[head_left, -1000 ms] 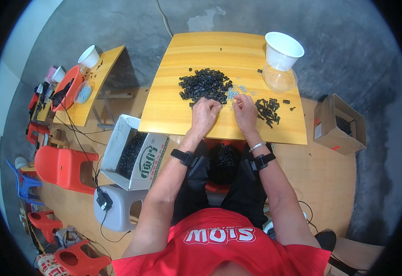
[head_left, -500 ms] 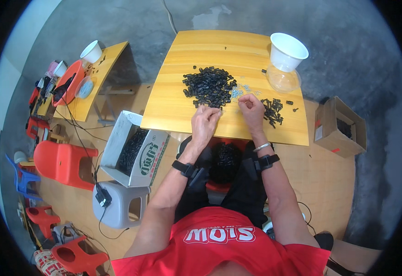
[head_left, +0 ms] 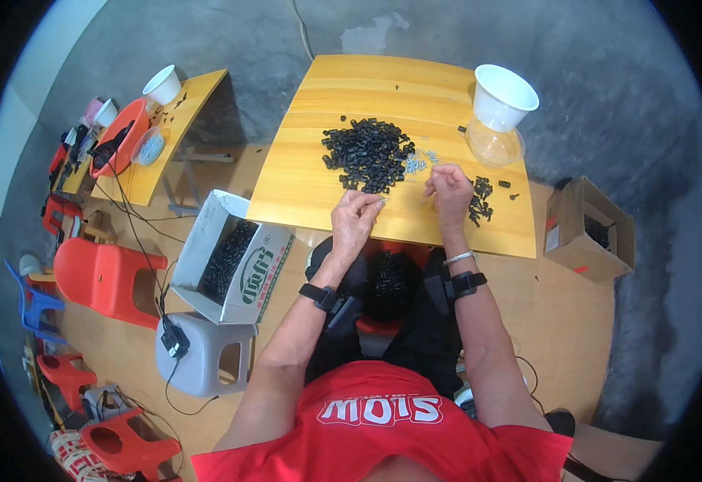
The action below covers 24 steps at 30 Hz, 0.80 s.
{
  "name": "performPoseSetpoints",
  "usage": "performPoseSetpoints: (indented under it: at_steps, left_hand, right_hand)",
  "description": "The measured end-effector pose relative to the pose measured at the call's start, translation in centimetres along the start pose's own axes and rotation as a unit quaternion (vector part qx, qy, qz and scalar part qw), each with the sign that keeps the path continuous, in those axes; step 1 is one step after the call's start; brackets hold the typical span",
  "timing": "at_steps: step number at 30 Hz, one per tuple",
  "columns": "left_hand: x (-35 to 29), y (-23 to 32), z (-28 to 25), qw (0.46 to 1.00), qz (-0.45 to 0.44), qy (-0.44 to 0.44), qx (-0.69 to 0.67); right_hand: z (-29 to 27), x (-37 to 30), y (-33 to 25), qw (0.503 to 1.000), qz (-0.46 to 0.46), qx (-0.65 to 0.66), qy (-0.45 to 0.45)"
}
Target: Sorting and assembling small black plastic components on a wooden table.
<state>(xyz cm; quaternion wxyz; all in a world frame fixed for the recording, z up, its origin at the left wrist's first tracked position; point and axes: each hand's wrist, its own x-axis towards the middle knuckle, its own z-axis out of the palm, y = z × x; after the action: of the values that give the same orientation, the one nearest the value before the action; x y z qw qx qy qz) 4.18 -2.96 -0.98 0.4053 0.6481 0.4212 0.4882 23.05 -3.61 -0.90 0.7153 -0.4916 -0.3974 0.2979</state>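
My left hand (head_left: pixel 354 222) is at the front edge of the yellow wooden table (head_left: pixel 286 189), thumb and forefinger pinched on a tiny pale piece too small to name. To its right, my right hand (head_left: pixel 450 195) has its fingers bent together toward the left; whatever they pinch is hidden. Beyond the left hand lies a heap of small black plastic parts (head_left: pixel 367 153). Small silvery screws or pins (head_left: pixel 417 163) are scattered between that heap and my right hand. Close by on the right is a smaller group of black screw-like pieces (head_left: pixel 481 201).
A white bowl (head_left: pixel 505 96) and a clear plastic tub (head_left: pixel 495 146) stand at the table's right back. Black parts fill a white carton (head_left: pixel 194 277) at left; a brown carton (head_left: pixel 608 249) is at right. A grey stool (head_left: pixel 198 357) and red chair (head_left: pixel 102 277) stand left.
My right hand has drawn back slightly to the right and nearer, away from the silvery pieces. The left hand stays almost in place, still pinched. The whole view has shifted a little.
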Motion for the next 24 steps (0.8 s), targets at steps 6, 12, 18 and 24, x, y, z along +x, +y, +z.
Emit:
performPoseSetpoints:
  at_steps: [6, 12, 18, 24]
  left_hand:
    - [-0.1, -0.1, -0.1, 1.0, 0.014, -0.007, -0.005]
    - [0.0, -0.1, -0.4, 0.998, 0.048, -0.009, 0.029]
    - [-0.1, -0.1, -0.4, 0.996, 0.08, -0.028, 0.028]
    - [0.0, -0.4, -0.7, 0.995, 0.077, -0.049, 0.038]
  right_hand:
    - [0.4, -1.8, 0.1, 0.985, 0.001, -0.163, -0.063]
    - [0.9, -1.7, -1.6, 0.998, 0.003, -0.054, -0.029]
    - [1.1, -3.8, -1.5, 0.992, 0.035, -0.082, -0.093]
    - [3.3, -6.1, -0.4, 0.99, 0.011, -0.104, -0.099]
